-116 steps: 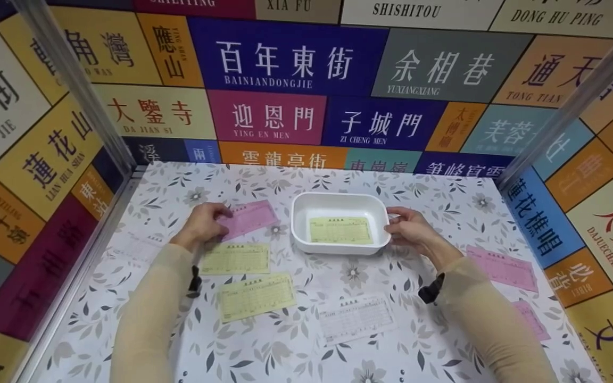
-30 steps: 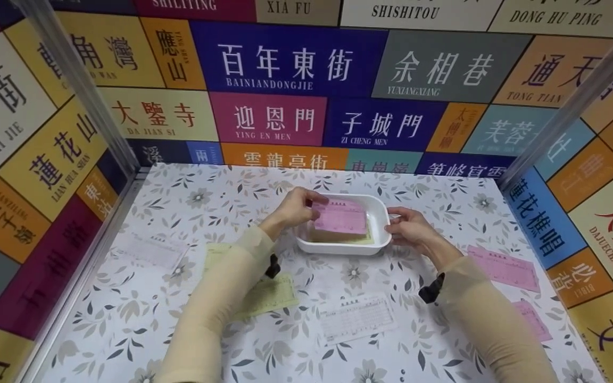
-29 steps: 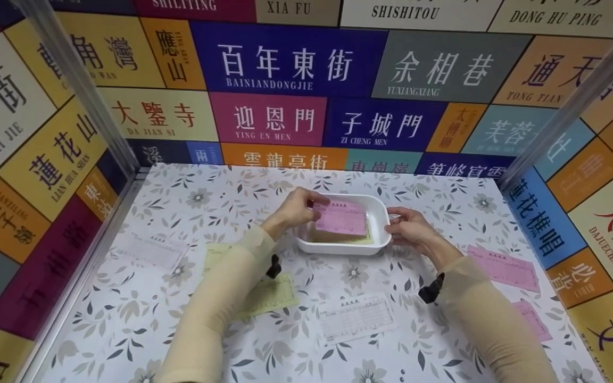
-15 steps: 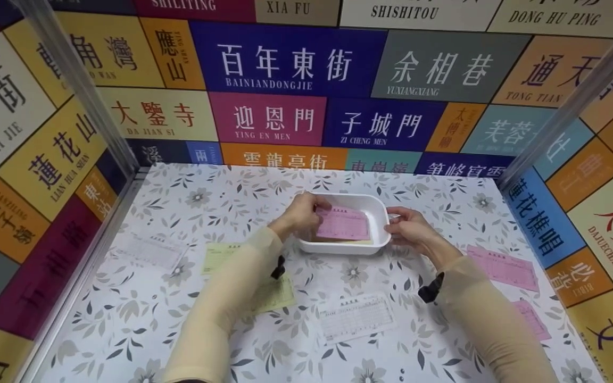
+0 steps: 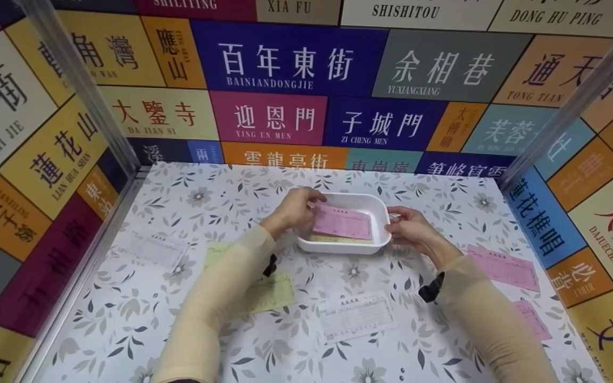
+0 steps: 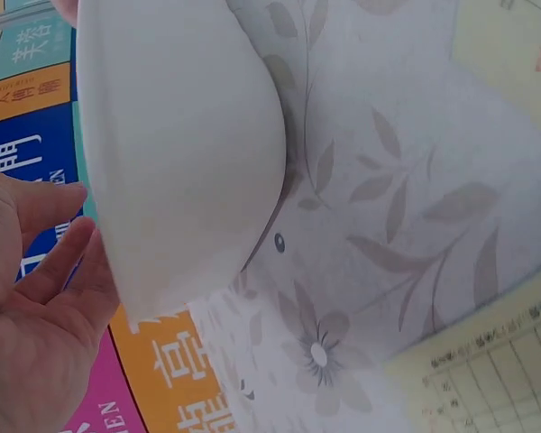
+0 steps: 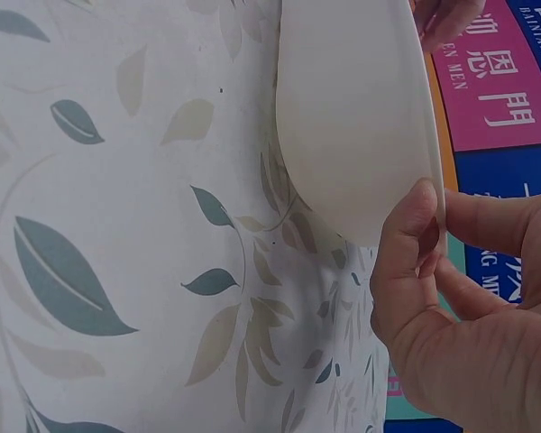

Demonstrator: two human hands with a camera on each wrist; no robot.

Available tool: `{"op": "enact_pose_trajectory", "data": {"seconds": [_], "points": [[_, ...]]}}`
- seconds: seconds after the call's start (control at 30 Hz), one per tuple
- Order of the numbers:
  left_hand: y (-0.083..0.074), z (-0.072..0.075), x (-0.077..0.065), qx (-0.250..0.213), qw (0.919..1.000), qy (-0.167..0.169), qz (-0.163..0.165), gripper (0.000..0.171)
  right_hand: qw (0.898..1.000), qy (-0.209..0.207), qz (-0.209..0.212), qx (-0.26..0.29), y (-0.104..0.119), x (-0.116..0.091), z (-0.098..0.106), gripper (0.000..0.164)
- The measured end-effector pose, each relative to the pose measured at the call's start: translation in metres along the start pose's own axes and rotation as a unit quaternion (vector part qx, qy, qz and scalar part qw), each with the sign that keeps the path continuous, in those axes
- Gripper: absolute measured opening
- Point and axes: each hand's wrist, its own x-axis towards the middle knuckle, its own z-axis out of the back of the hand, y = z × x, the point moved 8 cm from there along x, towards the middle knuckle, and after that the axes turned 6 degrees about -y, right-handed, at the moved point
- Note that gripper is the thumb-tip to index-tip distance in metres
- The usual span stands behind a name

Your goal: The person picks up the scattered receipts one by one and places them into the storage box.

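A white plastic box (image 5: 342, 248) stands on the table with a pink receipt slip (image 5: 345, 223) lying over a yellow slip (image 5: 333, 239) inside it. At the box's left end, my left hand (image 5: 293, 209) reaches over the rim beside the pink slip. In the left wrist view its fingertips (image 6: 68, 197) are spread apart, with no paper visible between them; the lower ones pass behind the rim. My right hand (image 5: 412, 230) pinches the box's right rim between thumb and fingers, as the right wrist view of that hand (image 7: 478, 307) also shows.
Two yellow slips (image 5: 272, 292) lie partly under my left forearm. White slips rest at the left (image 5: 152, 249) and front centre (image 5: 357, 317). Pink slips (image 5: 503, 267) lie at the right, one partly behind my right sleeve. Sign-printed panels (image 5: 290, 58) surround the table.
My left hand has carried the pink slip from the table's left into the box. It dipped in, then rose slightly; the pink slip now lies turned. My right hand has stayed on the rim.
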Motion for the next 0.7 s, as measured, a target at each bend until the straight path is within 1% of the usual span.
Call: {"op": "enact_pose_trajectory", "data": {"seconds": [0.13,0.27,0.37,0.47,0.7], "points": [[0.0,0.012,-0.007,-0.004,0.9999,-0.009,-0.008,0.043,1.0,0.003,-0.001,0.002,0.0,-0.001,-0.001,0.077],[0.002,0.025,-0.014,0.002,0.9994,-0.02,-0.029,0.04,1.0,0.006,0.009,-0.003,0.0,-0.001,-0.001,0.078],[0.007,0.038,-0.02,0.005,0.9987,-0.029,-0.043,0.038,1.0,0.005,0.014,-0.004,0.0,0.0,-0.001,0.078],[0.014,0.052,-0.025,0.003,0.9982,-0.034,-0.049,0.038,1.0,0.001,0.012,-0.004,0.0,0.0,-0.001,0.077],[0.041,0.086,-0.046,0.011,0.9986,-0.036,-0.038,0.04,1.0,0.0,0.009,-0.011,0.001,-0.001,0.0,0.077]]}}
